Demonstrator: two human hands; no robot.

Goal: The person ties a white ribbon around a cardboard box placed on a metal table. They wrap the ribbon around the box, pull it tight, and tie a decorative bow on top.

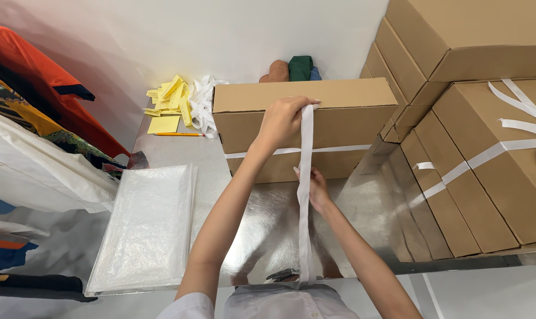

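A brown cardboard box [339, 118] stands on edge on the shiny metal table [179, 153], with a white ribbon band around its middle. My left hand [283, 121] grips a second length of white ribbon [305, 195] at the box's top edge. That ribbon hangs straight down the front of the box toward me. My right hand [316, 189] is lower, at the base of the box, fingers touching the same ribbon.
A stack of clear plastic bags [144, 227] lies at the left. Yellow paper slips [170, 97], loose white ribbons [202, 103] and a pencil [178, 134] lie behind. Stacked cardboard boxes [486, 147], one tied with ribbon, fill the right. Clothes [38, 130] hang at far left.
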